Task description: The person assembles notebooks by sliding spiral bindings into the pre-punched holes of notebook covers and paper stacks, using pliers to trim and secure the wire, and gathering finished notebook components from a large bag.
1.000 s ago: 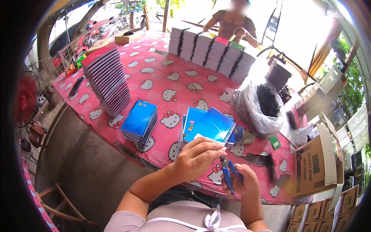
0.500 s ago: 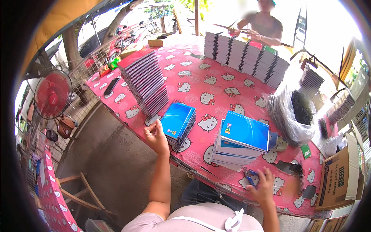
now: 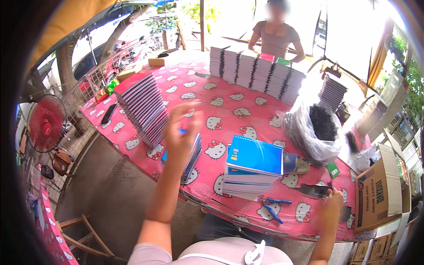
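My left hand [image 3: 179, 137] is raised over a short stack of coil-bound blue notebooks [image 3: 193, 154] and hides much of it. Its fingers are spread, somewhat blurred, with nothing seen in them. At the right, my right hand [image 3: 334, 204] is closed round a black spiral binding coil [image 3: 330, 185], whose upper end shows above the fingers. Between the hands stands a pile of loose white page blocks with a blue cover [image 3: 257, 154] on top. Blue-handled pliers [image 3: 274, 209] lie apart from my right hand, below that pile.
A tall stack of red-covered spiral notebooks [image 3: 141, 108] stands at the left, beside a phone [image 3: 109, 113]. Bound stacks [image 3: 256, 73] line the far side, where another person [image 3: 276, 37] is. A plastic bag of black coils [image 3: 311, 132] and a cardboard box [image 3: 380, 190] are at the right.
My left hand has lifted from beside the short notebook stack and opened. My right hand has moved right from near the pliers to the black coil. The view has shifted; the other person's arms are lower.
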Motion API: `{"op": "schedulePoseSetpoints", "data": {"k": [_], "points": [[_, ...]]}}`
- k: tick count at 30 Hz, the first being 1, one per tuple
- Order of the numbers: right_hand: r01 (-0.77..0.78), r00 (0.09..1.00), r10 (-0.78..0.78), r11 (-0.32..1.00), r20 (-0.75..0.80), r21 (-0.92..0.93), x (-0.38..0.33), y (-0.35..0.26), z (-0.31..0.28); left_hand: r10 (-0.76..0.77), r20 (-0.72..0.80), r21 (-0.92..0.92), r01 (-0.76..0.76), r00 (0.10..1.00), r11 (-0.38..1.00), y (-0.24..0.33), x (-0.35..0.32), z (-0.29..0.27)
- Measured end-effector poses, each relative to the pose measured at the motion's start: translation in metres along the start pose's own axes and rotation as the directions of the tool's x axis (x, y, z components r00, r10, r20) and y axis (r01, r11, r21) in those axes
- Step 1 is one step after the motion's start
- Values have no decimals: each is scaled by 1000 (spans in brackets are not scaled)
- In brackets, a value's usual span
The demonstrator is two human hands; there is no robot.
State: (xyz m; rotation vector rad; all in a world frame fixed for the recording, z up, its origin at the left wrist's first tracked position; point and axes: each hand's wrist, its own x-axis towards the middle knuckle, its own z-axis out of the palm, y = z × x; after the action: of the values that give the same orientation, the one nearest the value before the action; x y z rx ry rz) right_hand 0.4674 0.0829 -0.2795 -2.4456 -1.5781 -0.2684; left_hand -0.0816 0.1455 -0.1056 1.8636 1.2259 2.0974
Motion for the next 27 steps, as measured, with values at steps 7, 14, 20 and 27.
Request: {"op": "schedulePoseSetpoints", "data": {"k": [7,14,20,27], "points": [[111,987,-102,992,-128,66,9,-34,-42,-220,910,246,-30,351,969,15,25,116],[303,951,-248,643,-183,704,-2,-114,-106,-251,806,185,175,536,967,49,24,103],[513,815,-451,273,-363,814,-20,-202,-178,90,694,25,-150,714,988,65,2,89],[669,733,-440,326,-518,668,-16,-223,-196,129,627,44,-200,768,979,83,-9,90]]}}
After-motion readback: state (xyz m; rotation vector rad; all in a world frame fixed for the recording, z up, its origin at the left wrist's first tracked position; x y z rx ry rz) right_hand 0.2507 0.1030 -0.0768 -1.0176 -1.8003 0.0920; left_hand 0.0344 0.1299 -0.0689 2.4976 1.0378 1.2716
